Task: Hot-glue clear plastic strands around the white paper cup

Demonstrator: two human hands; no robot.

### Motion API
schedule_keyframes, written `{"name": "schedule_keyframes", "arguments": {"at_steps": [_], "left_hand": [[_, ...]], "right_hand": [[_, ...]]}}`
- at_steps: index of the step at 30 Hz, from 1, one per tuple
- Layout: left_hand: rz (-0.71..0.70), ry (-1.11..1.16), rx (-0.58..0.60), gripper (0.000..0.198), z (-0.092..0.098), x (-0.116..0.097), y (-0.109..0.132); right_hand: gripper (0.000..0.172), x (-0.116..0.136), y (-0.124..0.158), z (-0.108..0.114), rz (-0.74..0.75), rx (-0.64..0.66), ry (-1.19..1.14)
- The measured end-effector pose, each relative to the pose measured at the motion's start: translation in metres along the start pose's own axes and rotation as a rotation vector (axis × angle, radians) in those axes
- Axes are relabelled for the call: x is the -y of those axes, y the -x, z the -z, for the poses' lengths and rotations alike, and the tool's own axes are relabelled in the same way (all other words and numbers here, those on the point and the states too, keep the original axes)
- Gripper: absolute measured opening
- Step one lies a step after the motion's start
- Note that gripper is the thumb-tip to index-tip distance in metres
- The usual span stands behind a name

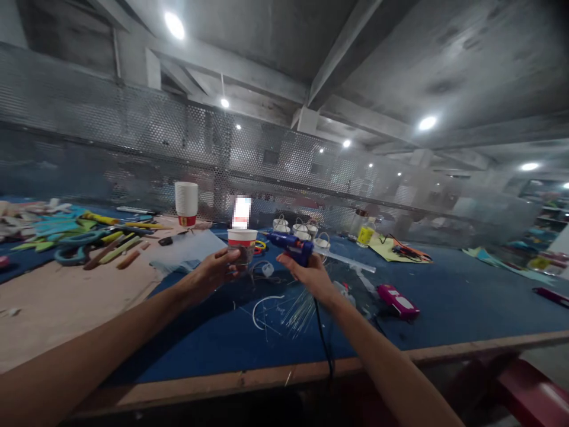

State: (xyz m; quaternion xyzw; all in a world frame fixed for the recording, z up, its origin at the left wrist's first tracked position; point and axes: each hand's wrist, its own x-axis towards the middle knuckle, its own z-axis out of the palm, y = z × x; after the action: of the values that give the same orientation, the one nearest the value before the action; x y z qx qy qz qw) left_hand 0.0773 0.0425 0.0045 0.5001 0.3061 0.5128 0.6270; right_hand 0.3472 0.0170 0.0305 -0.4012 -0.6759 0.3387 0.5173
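My left hand (pixel 212 273) is closed around a white and red paper cup (pixel 242 237), held upright above the blue table mat (pixel 191 332). In my right hand (pixel 315 276) is a blue hot glue gun (pixel 291 243), its nozzle pointing left toward the cup's side. A long clear glue stick (pixel 351 261) juts from its rear, and a black cord (pixel 322 338) hangs below. Whether the nozzle touches the cup, I cannot tell. Several white cups with wire loops (pixel 281 225) stand behind the glue gun. Thin clear strands (pixel 300 314) lie scattered beneath my hands.
A stack of paper cups (pixel 186 201) stands back left. Teal-handled scissors (pixel 73 252), markers and coloured scraps crowd the left side. To the right lie a magenta device (pixel 398 301) and a yellow-labelled bottle (pixel 366 232). A perforated metal screen (pixel 249 148) rises behind the table.
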Motion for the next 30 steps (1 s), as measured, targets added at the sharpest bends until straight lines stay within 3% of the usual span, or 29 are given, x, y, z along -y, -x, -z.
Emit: {"name": "schedule_keyframes", "arguments": {"at_steps": [4, 8, 19, 23, 30], "left_hand": [[-0.032, -0.044, -0.035, 0.037, -0.003, -0.002, 0.002], [-0.041, -0.073, -0.027, 0.038, -0.005, -0.002, 0.003], [0.018, -0.113, -0.081, 0.050, -0.014, -0.008, 0.010], [0.014, -0.118, -0.031, 0.044, -0.008, -0.003, 0.008], [0.001, -0.143, -0.051, 0.041, -0.008, -0.002, 0.007]], "right_hand": [[0.037, -0.020, 0.003, -0.020, 0.073, 0.059, -0.042], [0.034, -0.032, 0.008, -0.017, 0.108, 0.071, 0.033], [0.035, -0.023, 0.011, -0.009, 0.193, 0.092, 0.204], [0.040, -0.019, 0.011, -0.009, 0.203, 0.085, 0.253], [0.040, -0.019, 0.010, -0.009, 0.234, 0.094, 0.292]]}}
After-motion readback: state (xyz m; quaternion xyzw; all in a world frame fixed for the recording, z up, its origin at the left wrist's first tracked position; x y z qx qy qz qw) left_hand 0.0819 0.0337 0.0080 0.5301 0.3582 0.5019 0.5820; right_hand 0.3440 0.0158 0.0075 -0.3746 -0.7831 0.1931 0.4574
